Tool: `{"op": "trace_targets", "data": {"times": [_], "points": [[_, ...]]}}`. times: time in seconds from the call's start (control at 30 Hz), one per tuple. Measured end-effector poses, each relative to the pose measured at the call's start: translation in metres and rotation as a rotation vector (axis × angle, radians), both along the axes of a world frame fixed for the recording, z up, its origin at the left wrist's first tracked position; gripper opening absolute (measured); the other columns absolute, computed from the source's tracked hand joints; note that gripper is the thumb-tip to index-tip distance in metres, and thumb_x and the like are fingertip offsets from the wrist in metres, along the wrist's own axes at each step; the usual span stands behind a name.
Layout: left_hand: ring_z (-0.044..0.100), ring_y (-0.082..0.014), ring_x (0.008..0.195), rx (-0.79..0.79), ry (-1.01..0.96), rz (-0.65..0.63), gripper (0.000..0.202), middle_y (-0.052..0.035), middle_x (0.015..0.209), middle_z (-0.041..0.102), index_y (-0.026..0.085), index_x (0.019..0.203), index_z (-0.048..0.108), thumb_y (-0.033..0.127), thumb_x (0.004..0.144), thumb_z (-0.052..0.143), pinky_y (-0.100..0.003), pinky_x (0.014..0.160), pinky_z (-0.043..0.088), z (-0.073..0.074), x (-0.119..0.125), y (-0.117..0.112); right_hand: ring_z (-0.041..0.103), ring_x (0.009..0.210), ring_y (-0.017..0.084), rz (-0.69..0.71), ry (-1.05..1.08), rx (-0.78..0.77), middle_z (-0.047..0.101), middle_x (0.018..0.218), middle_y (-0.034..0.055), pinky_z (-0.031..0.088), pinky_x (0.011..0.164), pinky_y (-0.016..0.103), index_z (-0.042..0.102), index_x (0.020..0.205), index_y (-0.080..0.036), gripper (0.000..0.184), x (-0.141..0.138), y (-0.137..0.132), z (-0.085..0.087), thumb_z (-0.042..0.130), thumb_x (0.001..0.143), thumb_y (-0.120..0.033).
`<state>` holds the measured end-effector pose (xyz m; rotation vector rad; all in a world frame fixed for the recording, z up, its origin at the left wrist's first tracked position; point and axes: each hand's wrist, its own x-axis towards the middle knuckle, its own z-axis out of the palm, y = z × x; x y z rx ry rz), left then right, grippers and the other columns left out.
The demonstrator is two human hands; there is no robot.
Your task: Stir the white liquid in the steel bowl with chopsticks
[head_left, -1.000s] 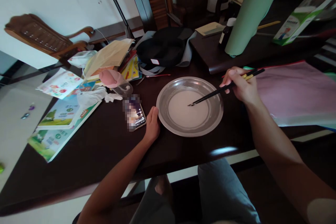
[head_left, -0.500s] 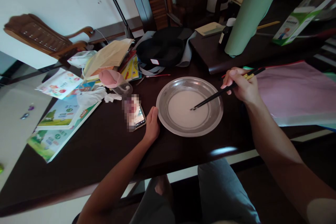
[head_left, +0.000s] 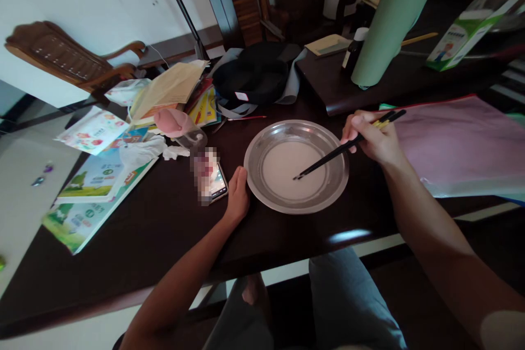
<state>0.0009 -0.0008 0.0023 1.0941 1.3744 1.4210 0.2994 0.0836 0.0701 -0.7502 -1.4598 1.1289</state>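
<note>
A wide metal basin sits on the dark table, with a cloudy whitish liquid across its bottom. My left hand rests against the basin's left side, fingers together at the rim; where the fingertips end is partly hidden. Black chopsticks with gold-coloured bands near the top are held in my right hand, above the basin's right edge. Their tips slant down to the left and meet the liquid near the middle. Just left of my left hand lies a phone with its screen lit, partly blurred.
Beyond the phone are a pink-lidded bottle, crumpled tissues and booklets. A black bag lies behind the basin. At the right are a pink folder, a green cylinder, a dark bottle and a green-white box.
My right hand has shifted slightly left and down with the chopsticks, so their tips sit lower and farther left in the liquid. My left hand and the basin have stayed put.
</note>
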Motion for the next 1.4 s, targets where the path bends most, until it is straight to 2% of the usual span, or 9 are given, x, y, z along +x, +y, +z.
{"op": "trace_targets", "data": {"times": [0.13, 0.3, 0.5, 0.7, 0.8, 0.9, 1.1, 1.2, 1.4], "points": [[0.029, -0.0110, 0.057, 0.010, 0.031, -0.007, 0.049, 0.0047, 0.062, 0.033, 0.020, 0.063, 0.040, 0.062, 0.086, 0.054, -0.024, 0.054, 0.033, 0.003, 0.000, 0.000, 0.060, 0.051, 0.010, 0.064, -0.095, 0.016, 0.068, 0.068, 0.0017, 0.048, 0.048, 0.026, 0.067, 0.067, -0.021, 0.030, -0.004, -0.002, -0.001, 0.063, 0.088, -0.041], [0.028, -0.0113, 0.057, -0.004, 0.004, -0.012, 0.048, 0.0047, 0.063, 0.034, 0.021, 0.065, 0.042, 0.062, 0.086, 0.053, -0.025, 0.053, 0.032, 0.000, -0.001, 0.000, 0.051, 0.039, 0.008, -0.080, 0.038, 0.075, 0.062, 0.056, -0.0006, 0.037, 0.039, 0.024, 0.062, 0.060, -0.019, 0.034, 0.001, 0.003, 0.002, 0.063, 0.089, -0.036], [0.029, -0.0116, 0.058, 0.005, 0.010, -0.013, 0.046, 0.0046, 0.064, 0.035, 0.021, 0.066, 0.042, 0.061, 0.087, 0.052, -0.025, 0.055, 0.033, -0.002, -0.001, 0.000, 0.059, 0.049, 0.010, 0.121, -0.088, 0.006, 0.069, 0.070, 0.0022, 0.046, 0.046, 0.025, 0.066, 0.068, -0.020, 0.029, -0.002, -0.002, -0.001, 0.062, 0.089, -0.040], [0.029, -0.0115, 0.058, 0.005, 0.050, -0.001, 0.049, 0.0046, 0.062, 0.034, 0.021, 0.063, 0.040, 0.062, 0.086, 0.053, -0.025, 0.055, 0.034, 0.007, 0.002, 0.000, 0.052, 0.041, 0.008, -0.035, 0.010, 0.053, 0.064, 0.059, 0.0003, 0.040, 0.041, 0.024, 0.064, 0.061, -0.019, 0.034, 0.002, 0.002, 0.003, 0.064, 0.088, -0.039], [0.030, -0.0114, 0.059, 0.014, 0.068, 0.000, 0.049, 0.0045, 0.063, 0.034, 0.020, 0.063, 0.041, 0.062, 0.085, 0.054, -0.025, 0.056, 0.034, 0.007, 0.002, 0.000, 0.051, 0.040, 0.008, 0.051, 0.043, -0.008, 0.062, 0.058, 0.0006, 0.035, 0.035, 0.024, 0.063, 0.059, -0.019, 0.035, 0.001, 0.000, 0.002, 0.064, 0.087, -0.039], [0.029, -0.0115, 0.058, 0.015, 0.038, 0.002, 0.048, 0.0046, 0.063, 0.034, 0.021, 0.065, 0.041, 0.061, 0.086, 0.053, -0.025, 0.056, 0.034, 0.003, 0.000, 0.000, 0.059, 0.049, 0.011, 0.150, -0.057, -0.049, 0.066, 0.067, 0.0022, 0.045, 0.042, 0.025, 0.065, 0.064, -0.020, 0.032, -0.003, -0.003, -0.001, 0.063, 0.088, -0.042], [0.030, -0.0117, 0.057, -0.001, 0.003, -0.001, 0.046, 0.0044, 0.063, 0.035, 0.021, 0.066, 0.043, 0.062, 0.085, 0.054, -0.025, 0.054, 0.033, -0.003, -0.001, 0.001, 0.053, 0.043, 0.008, -0.047, -0.002, 0.062, 0.063, 0.058, 0.0009, 0.042, 0.043, 0.025, 0.065, 0.062, -0.020, 0.033, 0.000, 0.002, 0.002, 0.063, 0.088, -0.039], [0.030, -0.0122, 0.057, 0.003, 0.018, 0.002, 0.048, 0.0043, 0.063, 0.035, 0.021, 0.064, 0.043, 0.063, 0.084, 0.054, -0.026, 0.055, 0.034, 0.001, -0.001, 0.001, 0.049, 0.038, 0.008, -0.009, 0.051, 0.026, 0.061, 0.057, 0.0002, 0.035, 0.035, 0.024, 0.062, 0.058, -0.020, 0.036, 0.003, 0.002, 0.001, 0.063, 0.088, -0.039], [0.030, -0.0119, 0.058, 0.017, 0.037, 0.003, 0.049, 0.0043, 0.062, 0.035, 0.021, 0.062, 0.042, 0.063, 0.083, 0.056, -0.026, 0.055, 0.034, 0.005, 0.000, 0.000, 0.061, 0.053, 0.010, 0.099, -0.095, 0.019, 0.068, 0.069, 0.0021, 0.049, 0.048, 0.024, 0.066, 0.068, -0.020, 0.029, -0.002, -0.002, 0.000, 0.063, 0.088, -0.041]]}}
